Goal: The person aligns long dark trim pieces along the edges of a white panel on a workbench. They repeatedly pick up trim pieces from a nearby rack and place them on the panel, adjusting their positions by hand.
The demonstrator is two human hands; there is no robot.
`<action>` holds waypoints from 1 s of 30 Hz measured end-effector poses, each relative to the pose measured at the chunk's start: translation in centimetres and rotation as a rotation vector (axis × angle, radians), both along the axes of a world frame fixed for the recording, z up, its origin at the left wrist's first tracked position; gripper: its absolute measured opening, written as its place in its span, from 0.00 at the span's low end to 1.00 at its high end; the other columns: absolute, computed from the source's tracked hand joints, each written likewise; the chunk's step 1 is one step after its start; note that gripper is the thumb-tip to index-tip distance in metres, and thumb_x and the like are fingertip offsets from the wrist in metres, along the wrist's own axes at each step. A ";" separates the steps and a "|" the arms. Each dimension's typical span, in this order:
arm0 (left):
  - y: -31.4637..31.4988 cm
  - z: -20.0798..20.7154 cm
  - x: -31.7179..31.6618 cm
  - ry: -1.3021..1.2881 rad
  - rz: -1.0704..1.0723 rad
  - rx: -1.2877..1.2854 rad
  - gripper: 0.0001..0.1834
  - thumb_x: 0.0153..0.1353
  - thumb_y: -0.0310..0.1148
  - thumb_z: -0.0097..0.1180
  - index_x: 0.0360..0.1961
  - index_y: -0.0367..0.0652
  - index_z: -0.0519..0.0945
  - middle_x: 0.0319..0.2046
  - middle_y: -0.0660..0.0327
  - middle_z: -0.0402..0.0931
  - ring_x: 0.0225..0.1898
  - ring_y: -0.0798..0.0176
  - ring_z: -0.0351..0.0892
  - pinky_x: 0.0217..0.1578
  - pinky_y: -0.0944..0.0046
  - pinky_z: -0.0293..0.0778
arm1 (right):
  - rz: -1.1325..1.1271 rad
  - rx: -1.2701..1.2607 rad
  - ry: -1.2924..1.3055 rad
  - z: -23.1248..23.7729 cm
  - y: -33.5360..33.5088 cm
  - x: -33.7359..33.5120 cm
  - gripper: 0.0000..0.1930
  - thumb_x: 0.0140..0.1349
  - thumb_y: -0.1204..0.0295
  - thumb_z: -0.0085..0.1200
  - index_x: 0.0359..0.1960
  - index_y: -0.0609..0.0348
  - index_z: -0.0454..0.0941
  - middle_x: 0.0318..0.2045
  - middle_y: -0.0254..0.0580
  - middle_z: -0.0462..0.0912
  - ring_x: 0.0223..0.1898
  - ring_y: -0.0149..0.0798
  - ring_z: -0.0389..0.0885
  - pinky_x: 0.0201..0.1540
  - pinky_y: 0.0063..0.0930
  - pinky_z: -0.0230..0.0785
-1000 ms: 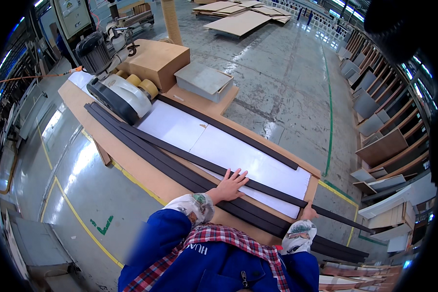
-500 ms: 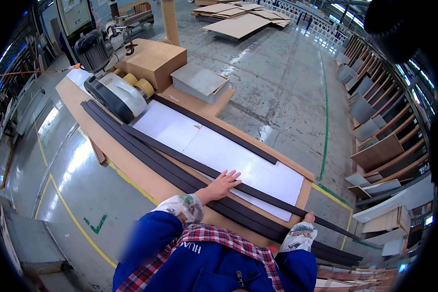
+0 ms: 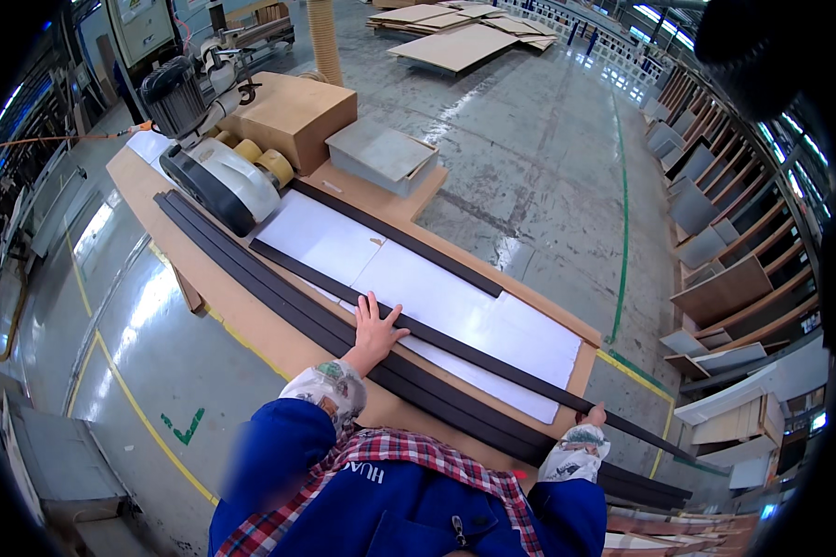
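A long dark strip (image 3: 492, 361) lies slantwise over the white sheet (image 3: 437, 293) on the bench. My left hand (image 3: 374, 334) rests on this strip with its fingers spread. Near the bench's right end, my right hand (image 3: 594, 415) closes around the same strip, which runs on past the bench edge. Several more dark strips (image 3: 455, 408) lie side by side along the near edge, just under my left wrist. Another dark strip (image 3: 399, 237) sits along the far side of the sheet, its far end at the motor-driven machine (image 3: 223, 181) with yellow rollers.
A brown box (image 3: 293, 111) and a grey lidded box (image 3: 381, 153) stand at the bench's far side. Flat boards (image 3: 455, 46) are stacked on the floor beyond. Panels in a rack (image 3: 724, 288) line the right. A wooden bench leg (image 3: 188, 286) shows at the left.
My left hand has moved left along the strip and spread its fingers. The held strip's far end has shifted slightly right. The far-side strip has slid toward the machine.
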State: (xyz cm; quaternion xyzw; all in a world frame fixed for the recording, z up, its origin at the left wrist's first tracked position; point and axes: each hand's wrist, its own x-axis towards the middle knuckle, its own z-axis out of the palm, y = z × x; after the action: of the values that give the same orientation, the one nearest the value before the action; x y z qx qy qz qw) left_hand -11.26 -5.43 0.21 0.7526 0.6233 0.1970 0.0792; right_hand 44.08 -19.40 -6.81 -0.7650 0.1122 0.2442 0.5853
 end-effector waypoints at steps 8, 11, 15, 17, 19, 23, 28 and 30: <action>2.4 1.8 1.5 0.109 -0.095 -0.142 0.39 0.51 0.59 0.52 0.58 0.44 0.66 0.61 0.33 0.48 0.62 0.31 0.47 0.60 0.41 0.47 | -0.054 0.205 0.003 -2.4 0.8 0.6 0.22 0.64 0.50 0.41 0.39 0.59 0.71 0.29 0.43 0.75 0.28 0.40 0.77 0.28 0.35 0.75; 3.6 0.5 2.7 0.084 -0.037 -0.052 0.43 0.52 0.61 0.50 0.58 0.35 0.63 0.61 0.34 0.50 0.63 0.35 0.48 0.61 0.44 0.47 | -0.053 0.322 -0.009 -2.8 0.8 0.3 0.25 0.64 0.50 0.41 0.41 0.65 0.70 0.33 0.44 0.76 0.31 0.41 0.77 0.32 0.36 0.76; 5.1 -1.1 3.6 0.169 -0.018 0.041 0.46 0.53 0.62 0.48 0.59 0.30 0.60 0.61 0.37 0.50 0.63 0.39 0.48 0.62 0.47 0.47 | -0.079 0.285 -0.036 -2.6 1.0 0.1 0.26 0.65 0.50 0.40 0.41 0.68 0.68 0.33 0.45 0.76 0.31 0.41 0.78 0.33 0.36 0.76; 5.8 -1.0 3.8 0.140 -0.034 0.053 0.46 0.53 0.62 0.47 0.59 0.30 0.59 0.61 0.37 0.50 0.64 0.40 0.48 0.62 0.48 0.46 | -0.069 0.221 -0.049 -2.3 1.2 0.2 0.27 0.65 0.50 0.39 0.40 0.68 0.68 0.33 0.46 0.76 0.31 0.42 0.78 0.32 0.36 0.76; 6.3 -0.5 4.0 0.114 -0.050 0.056 0.46 0.54 0.62 0.47 0.59 0.30 0.59 0.62 0.38 0.49 0.65 0.41 0.46 0.63 0.48 0.46 | -0.062 0.227 -0.018 -1.9 1.3 0.2 0.27 0.65 0.49 0.38 0.41 0.68 0.68 0.33 0.47 0.76 0.31 0.43 0.78 0.33 0.37 0.76; 7.2 0.2 4.5 -0.003 -0.095 -0.043 0.46 0.54 0.61 0.47 0.59 0.29 0.58 0.62 0.38 0.48 0.65 0.41 0.45 0.63 0.49 0.45 | -0.070 0.281 0.019 -1.2 1.6 0.2 0.29 0.65 0.49 0.37 0.41 0.70 0.69 0.34 0.48 0.76 0.32 0.46 0.78 0.33 0.38 0.76; 7.9 -0.7 5.2 0.024 -0.068 0.110 0.47 0.54 0.61 0.48 0.59 0.26 0.57 0.62 0.37 0.47 0.65 0.40 0.44 0.64 0.49 0.44 | -0.061 0.086 -0.114 -0.8 2.2 -0.2 0.31 0.65 0.48 0.37 0.42 0.74 0.70 0.34 0.51 0.77 0.31 0.47 0.78 0.34 0.39 0.76; 7.9 -0.8 5.1 0.015 -0.076 0.108 0.47 0.54 0.60 0.48 0.58 0.26 0.57 0.62 0.37 0.47 0.65 0.40 0.44 0.64 0.50 0.43 | -0.088 -0.048 -0.240 -0.7 2.5 -0.8 0.34 0.64 0.47 0.38 0.41 0.76 0.72 0.34 0.53 0.77 0.31 0.47 0.77 0.36 0.37 0.74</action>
State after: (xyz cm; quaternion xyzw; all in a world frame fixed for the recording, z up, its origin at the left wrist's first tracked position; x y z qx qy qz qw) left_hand -6.18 2.50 -0.57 0.7804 0.5833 0.2214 0.0414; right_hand 43.26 -16.86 -7.51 -0.7967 0.0807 0.1224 0.5864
